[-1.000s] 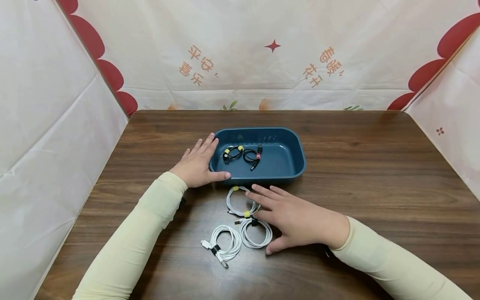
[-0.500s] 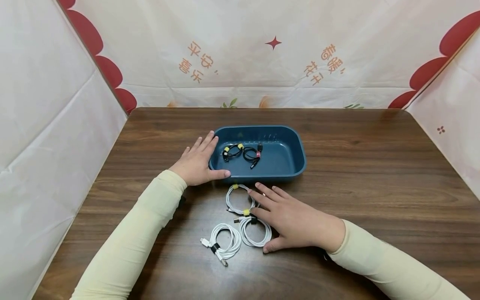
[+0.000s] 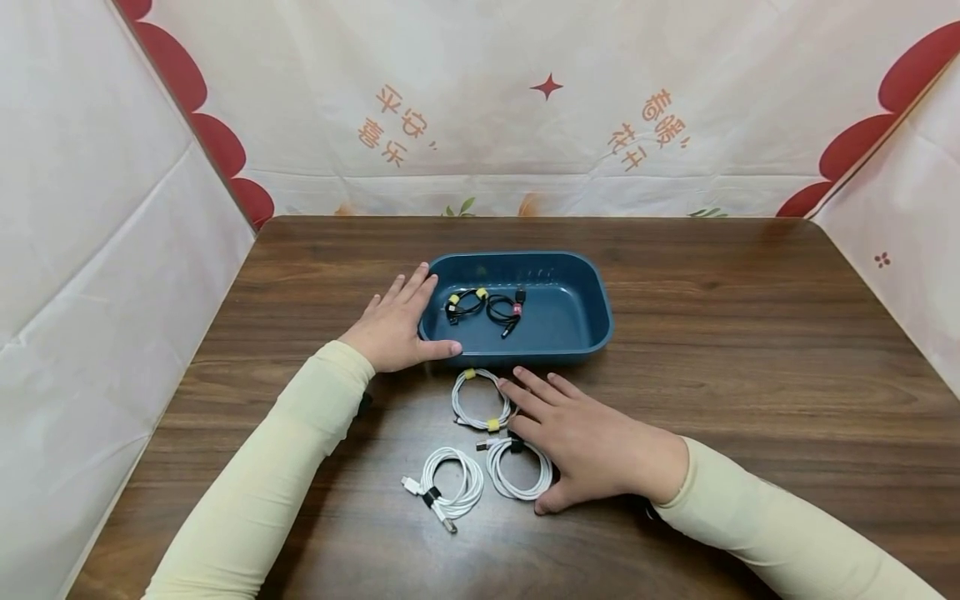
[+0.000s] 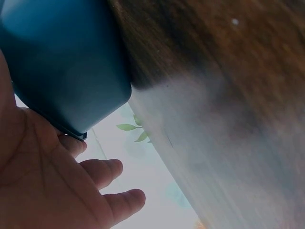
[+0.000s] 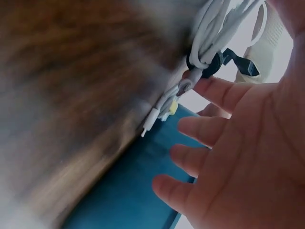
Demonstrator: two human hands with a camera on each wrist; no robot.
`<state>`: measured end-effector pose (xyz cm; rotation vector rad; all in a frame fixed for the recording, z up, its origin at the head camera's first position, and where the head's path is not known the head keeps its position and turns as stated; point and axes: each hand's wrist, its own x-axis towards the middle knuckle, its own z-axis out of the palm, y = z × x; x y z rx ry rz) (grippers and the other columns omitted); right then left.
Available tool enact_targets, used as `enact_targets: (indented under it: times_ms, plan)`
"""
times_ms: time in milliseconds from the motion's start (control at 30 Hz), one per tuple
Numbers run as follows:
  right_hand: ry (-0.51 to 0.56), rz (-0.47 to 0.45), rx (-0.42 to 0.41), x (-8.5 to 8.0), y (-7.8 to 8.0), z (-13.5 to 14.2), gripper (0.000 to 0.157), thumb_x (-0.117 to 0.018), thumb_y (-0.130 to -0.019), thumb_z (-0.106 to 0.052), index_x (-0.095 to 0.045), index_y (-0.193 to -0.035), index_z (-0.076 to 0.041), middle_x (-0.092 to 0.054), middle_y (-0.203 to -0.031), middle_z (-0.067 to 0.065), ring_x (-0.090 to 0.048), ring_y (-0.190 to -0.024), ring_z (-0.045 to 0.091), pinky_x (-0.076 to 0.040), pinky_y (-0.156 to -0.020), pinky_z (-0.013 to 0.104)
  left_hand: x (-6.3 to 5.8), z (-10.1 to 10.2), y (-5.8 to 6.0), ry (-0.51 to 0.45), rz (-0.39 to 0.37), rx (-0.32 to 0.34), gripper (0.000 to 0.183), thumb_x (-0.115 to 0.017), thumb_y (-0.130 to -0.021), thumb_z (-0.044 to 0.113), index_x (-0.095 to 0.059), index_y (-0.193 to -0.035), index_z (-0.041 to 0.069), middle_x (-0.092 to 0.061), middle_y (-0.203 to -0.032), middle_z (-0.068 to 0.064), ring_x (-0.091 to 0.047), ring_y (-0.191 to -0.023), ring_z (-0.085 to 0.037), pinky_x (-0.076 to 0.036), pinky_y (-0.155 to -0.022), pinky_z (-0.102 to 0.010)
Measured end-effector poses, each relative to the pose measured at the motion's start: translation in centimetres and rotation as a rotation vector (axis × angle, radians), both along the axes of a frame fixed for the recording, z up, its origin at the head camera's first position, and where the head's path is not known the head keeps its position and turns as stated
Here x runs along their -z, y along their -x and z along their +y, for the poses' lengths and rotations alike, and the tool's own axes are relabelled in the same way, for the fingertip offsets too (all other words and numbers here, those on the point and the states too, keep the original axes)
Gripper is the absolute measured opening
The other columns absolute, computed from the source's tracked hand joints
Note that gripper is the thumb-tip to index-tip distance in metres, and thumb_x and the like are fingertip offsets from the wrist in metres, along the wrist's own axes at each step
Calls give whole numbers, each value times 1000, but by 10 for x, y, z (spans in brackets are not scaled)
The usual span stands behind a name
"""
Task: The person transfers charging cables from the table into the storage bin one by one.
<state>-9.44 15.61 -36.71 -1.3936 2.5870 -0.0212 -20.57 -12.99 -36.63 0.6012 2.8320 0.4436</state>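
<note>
In the head view my left hand (image 3: 393,329) rests with spread, nearly straight fingers along the left side of a blue plastic basin (image 3: 592,337), thumb on its near rim. My right hand (image 3: 596,442) holds a coiled white USB cable (image 3: 498,483) with a black tie between thumb and index finger, the other fingers spread. In the right wrist view that cable (image 5: 221,33) hangs by the thumb side, index fingertip at the tie. A white cable with yellow ties (image 3: 459,404) lies behind it. Another white cable (image 3: 472,487) with a black tie lies to its left.
Two small black cables lie inside the basin: one with yellow ties (image 3: 468,312) and one with a red tie (image 3: 495,319). The brown wooden table (image 3: 735,333) stretches to both sides. A printed white cloth (image 3: 480,50) hangs behind and beside it.
The white cable under my right hand has shifted slightly right and toward me, along with the thumb. My left hand, the basin and the other cables have stayed in place.
</note>
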Motion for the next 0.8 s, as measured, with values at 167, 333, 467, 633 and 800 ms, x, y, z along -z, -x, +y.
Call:
enact_targets:
  times_ms: [167, 333, 467, 633, 800]
  plan:
    - [-24, -8, 15, 1, -2, -2, 92, -72, -75, -69, -51, -141, -8, -20, -162, 17, -8, -150, 36, -23, -113, 58, 0, 1, 0, -1, -1, -3, 109, -55, -84, 77, -11, -161, 14, 6, -166, -2, -4, -151, -37, -14, -114, -63]
    - [-33, 8, 2, 2, -2, -4, 87, -72, -76, -67, -54, -137, -7, -24, -161, 17, -9, -150, 36, -23, -114, 57, -1, 1, 0, -2, -3, -8, 107, -57, -85, 73, -12, -161, 13, 5, -167, -3, -4, -151, -37, -14, -114, -63]
    - [-19, 38, -28, 2, 1, -5, 77, -74, -74, -63, -59, -127, -10, -27, -160, 17, -9, -150, 36, -22, -114, 57, -1, 1, -1, 3, -5, -8, 108, -55, -84, 76, -11, -161, 14, 6, -166, -2, -4, -151, -37, -14, -114, -63]
    - [-7, 61, -71, 2, 3, -5, 72, -75, -73, -59, -62, -123, -9, -29, -159, 17, -11, -150, 36, -23, -114, 56, 0, 1, 0, -4, -4, -10, 108, -55, -84, 76, -11, -161, 14, 6, -166, -2, -4, -151, -37, -13, -114, -63]
    - [1, 34, -94, 2, 2, -5, 68, -74, -75, -58, -64, -121, -9, -28, -160, 15, -7, -151, 34, -22, -115, 56, 0, 1, -1, -11, -4, -10, 107, -57, -85, 73, -11, -161, 14, 6, -166, -2, -3, -151, -37, -13, -114, -63]
